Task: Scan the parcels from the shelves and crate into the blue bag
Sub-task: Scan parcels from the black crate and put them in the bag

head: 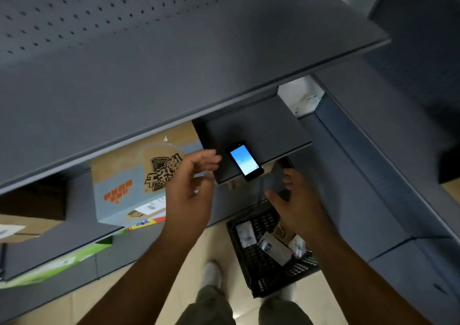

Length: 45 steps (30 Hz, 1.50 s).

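**both hands empty, scanner parked on ledge, next pick pending**

nearest us: one shoe (211, 272) on the pale floor (174, 262), and the black mesh crate (268, 282) just beside it. it sits below the shelving, probably so we can reach in without stepping away. several small parcels (273, 248) lie loose inside it, so the crate isn't cleared.

right hand (296, 210) hovers above the crate's far rim with fingers spread and relaxed, gripping nothing. left hand (191, 187) is raised a bit higher, fingers extended and loosely curved, also empty, with its tips just short of the handheld scanner (245, 160).

the scanner lies flat, screen lit and face up, at the front edge of a small grey ledge (261, 130). our read is it was put down there to free both hands, at a height where the left can grab it fast.

behind the left hand a printed carton (139, 175) sits on a shelf, with a green box (57, 262) on a lower level. a white parcel (301, 95) shows further back on the right. the big top shelf (174, 63) overhangs everything.

blue bag: not in view, so we can't tell what's already in it. our guess at the next move is to take the scanner or lift a parcel, but hand pose alone doesn't settle which.
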Each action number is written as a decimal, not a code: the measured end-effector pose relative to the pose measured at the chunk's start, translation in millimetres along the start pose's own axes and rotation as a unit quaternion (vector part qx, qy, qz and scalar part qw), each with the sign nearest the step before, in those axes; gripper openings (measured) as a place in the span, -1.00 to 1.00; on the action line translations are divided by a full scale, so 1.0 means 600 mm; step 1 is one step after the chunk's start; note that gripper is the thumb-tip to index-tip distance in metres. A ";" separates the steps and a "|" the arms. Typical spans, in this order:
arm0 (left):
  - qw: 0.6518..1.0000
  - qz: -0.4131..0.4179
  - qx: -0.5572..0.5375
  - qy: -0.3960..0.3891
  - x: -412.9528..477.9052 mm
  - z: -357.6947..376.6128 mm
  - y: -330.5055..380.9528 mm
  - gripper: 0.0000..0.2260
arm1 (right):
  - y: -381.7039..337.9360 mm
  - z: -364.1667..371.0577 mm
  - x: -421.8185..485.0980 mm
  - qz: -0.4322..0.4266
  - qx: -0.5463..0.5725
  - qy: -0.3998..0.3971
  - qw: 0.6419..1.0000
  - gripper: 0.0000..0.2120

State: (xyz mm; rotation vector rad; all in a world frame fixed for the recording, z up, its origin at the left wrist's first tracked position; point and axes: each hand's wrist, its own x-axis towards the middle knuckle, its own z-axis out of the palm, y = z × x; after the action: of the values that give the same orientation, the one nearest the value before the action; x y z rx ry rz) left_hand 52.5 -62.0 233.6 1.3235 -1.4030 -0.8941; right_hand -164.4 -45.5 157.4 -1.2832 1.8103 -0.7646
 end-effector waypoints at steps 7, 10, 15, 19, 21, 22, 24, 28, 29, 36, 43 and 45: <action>0.998 0.004 0.041 -0.041 0.054 0.006 -0.117 -0.61 | 0.096 0.181 0.192 -0.020 -0.195 0.054 0.979 -0.01; 0.997 0.012 0.060 -0.057 0.058 -0.022 -0.167 -0.63 | 0.115 0.250 0.269 -0.013 -0.312 0.046 0.949 0.07; 0.991 -0.018 0.088 -0.100 0.044 -0.058 -0.241 -0.53 | 0.147 0.313 0.335 0.044 -0.354 0.048 0.933 0.16; 0.990 -0.024 0.060 -0.122 0.021 -0.066 -0.275 -0.42 | 0.167 0.330 0.345 0.038 -0.395 0.116 0.910 -0.01; 0.990 -0.007 0.061 -0.128 0.003 -0.051 -0.282 -0.41 | 0.170 0.332 0.348 0.036 -0.399 0.131 0.907 -0.13; 0.990 0.002 0.060 -0.131 -0.009 -0.040 -0.286 -0.42 | 0.169 0.331 0.350 0.041 -0.397 0.129 0.908 -0.17; 0.989 0.009 0.060 -0.136 -0.034 -0.015 -0.297 -0.46 | 0.167 0.328 0.351 0.043 -0.382 0.126 0.914 -0.23; 0.990 -0.021 0.047 -0.133 -0.080 0.025 -0.338 -0.47 | 0.190 0.303 0.309 -0.002 -0.268 0.127 0.955 -0.24; 0.990 -0.029 0.043 -0.133 -0.090 0.035 -0.351 -0.47 | 0.203 0.292 0.286 -0.007 -0.213 0.131 0.968 -0.23; 0.973 -0.077 0.063 -0.208 -0.155 0.147 -0.505 -0.52 | 0.391 0.220 0.084 0.152 0.020 0.093 0.984 -0.35; 0.935 -0.079 0.075 -0.337 -0.203 0.294 -0.723 -0.60 | 0.633 0.200 -0.041 0.238 0.013 0.085 0.968 -0.19; 0.916 -0.065 0.112 -0.379 -0.206 0.326 -0.783 -0.65 | 0.684 0.204 -0.049 0.247 -0.004 0.092 0.965 -0.14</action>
State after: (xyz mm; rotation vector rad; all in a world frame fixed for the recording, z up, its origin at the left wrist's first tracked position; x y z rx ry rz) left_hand -16.4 -25.9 -284.2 1.3012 -2.0725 -1.4716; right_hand -253.0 105.3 -234.6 -0.7270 2.1641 -0.6064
